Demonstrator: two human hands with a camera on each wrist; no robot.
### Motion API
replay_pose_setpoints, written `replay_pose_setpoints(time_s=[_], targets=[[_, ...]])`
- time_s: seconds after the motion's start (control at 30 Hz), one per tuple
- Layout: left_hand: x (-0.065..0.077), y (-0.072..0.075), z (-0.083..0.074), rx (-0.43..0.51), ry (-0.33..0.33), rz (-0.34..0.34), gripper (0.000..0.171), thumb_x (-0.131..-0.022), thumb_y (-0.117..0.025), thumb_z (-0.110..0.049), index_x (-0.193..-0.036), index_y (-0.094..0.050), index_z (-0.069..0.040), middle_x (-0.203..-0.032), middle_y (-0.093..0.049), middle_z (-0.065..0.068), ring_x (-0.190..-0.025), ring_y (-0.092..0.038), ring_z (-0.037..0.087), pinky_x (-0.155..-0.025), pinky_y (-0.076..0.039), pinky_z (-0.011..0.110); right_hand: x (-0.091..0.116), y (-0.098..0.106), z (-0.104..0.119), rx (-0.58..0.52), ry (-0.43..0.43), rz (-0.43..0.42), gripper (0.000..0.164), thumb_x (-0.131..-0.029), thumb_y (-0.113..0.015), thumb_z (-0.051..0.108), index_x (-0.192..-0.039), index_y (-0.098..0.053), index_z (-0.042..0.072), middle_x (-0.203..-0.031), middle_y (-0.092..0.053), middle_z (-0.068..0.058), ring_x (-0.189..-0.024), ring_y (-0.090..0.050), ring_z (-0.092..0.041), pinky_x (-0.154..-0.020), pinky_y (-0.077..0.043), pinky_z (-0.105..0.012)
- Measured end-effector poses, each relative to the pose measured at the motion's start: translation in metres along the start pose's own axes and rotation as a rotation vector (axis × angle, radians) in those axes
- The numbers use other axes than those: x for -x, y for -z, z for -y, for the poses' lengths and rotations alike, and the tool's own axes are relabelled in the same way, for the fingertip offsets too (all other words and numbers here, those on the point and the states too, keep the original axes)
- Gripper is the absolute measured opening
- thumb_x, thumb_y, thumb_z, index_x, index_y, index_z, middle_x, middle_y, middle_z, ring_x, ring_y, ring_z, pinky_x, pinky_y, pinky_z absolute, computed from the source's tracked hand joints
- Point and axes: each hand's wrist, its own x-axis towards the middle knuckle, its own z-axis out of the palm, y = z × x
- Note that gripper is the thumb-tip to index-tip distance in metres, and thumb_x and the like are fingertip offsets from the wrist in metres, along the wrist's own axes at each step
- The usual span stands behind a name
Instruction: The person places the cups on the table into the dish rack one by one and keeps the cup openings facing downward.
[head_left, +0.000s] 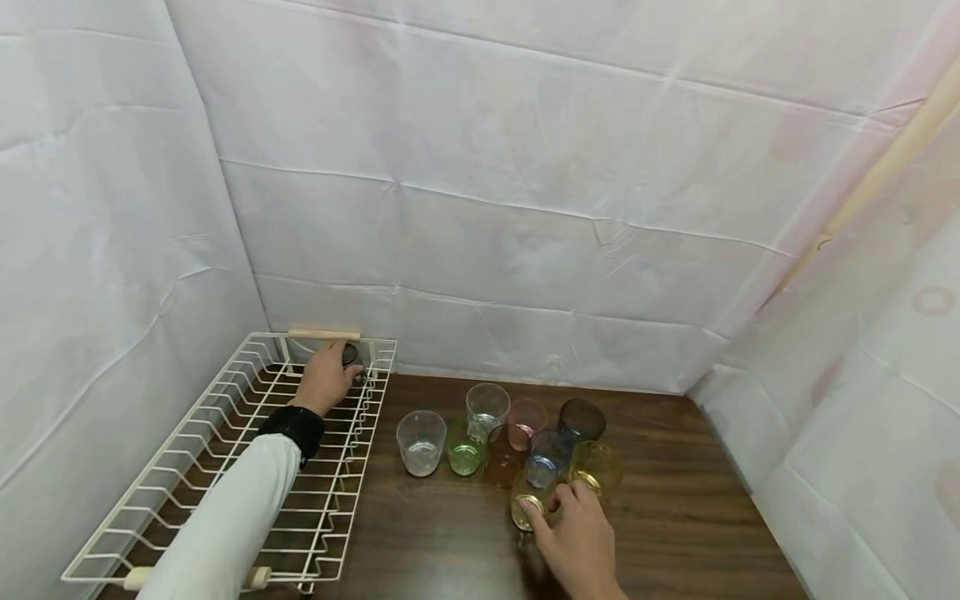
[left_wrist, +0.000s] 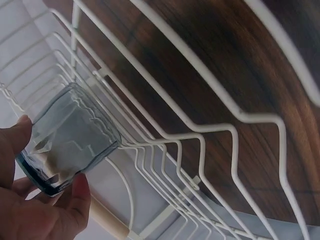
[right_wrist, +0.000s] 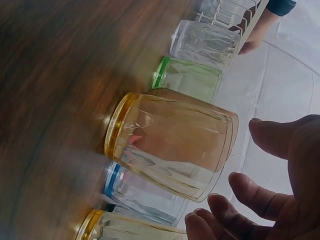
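Observation:
In the head view my left hand (head_left: 322,382) is over the far right corner of the white wire rack (head_left: 354,498). It holds a dark bluish-grey glass (left_wrist: 75,137), thumb on one side and fingers on the other; the left wrist view shows it tilted against the wires. My right hand (head_left: 581,537) is at the front of a group of glasses. Its thumb and fingers are spread around the rim end of a yellow glass (right_wrist: 167,145), with a gap between them and the glass in the right wrist view. That glass stands on the wooden table.
Near the yellow glass stand a clear glass (head_left: 421,442), a green glass (head_left: 465,457), another clear glass (head_left: 487,404), a pink glass (head_left: 527,414), a brown glass (head_left: 502,461), a blue glass (head_left: 546,462), a dark glass (head_left: 582,419) and a second yellow glass (head_left: 600,462). White sheeting (head_left: 480,250) encloses the table.

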Motion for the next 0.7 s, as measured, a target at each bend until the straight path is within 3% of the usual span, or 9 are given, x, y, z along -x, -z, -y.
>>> replay_pose_setpoints(time_s=[0.23, 0.7], targets=[[-0.0043, -0.0041, 0.0018, 0.016, 0.051, 0.015, 0.075, -0.107, -0.067, -0.026, -0.163, -0.031, 0.009, -0.158, -0.039, 0.041, -0.145, -0.043, 0.059, -0.117, -0.042, 0.069, 0.0023, -0.0004, -0.0019, -0.002, -0.011, 0.001, 0.045, -0.081, -0.092, 0.047, -0.071, -0.058, 0.019, -0.080, -0.049, 0.005, -0.066, -0.045, -0.007, -0.054, -0.042, -0.030], [-0.0024, -0.0102, 0.0025, 0.046, 0.081, -0.040, 0.079, -0.103, -0.073, -0.027, -0.162, -0.032, 0.008, -0.154, -0.046, 0.041, -0.137, -0.051, 0.059, -0.111, -0.048, 0.068, 0.0046, -0.0001, -0.0022, -0.005, -0.058, 0.020, 0.047, -0.079, -0.093, 0.048, -0.077, -0.058, 0.017, -0.083, -0.050, 0.004, -0.066, -0.042, -0.006, -0.054, -0.039, -0.028]])
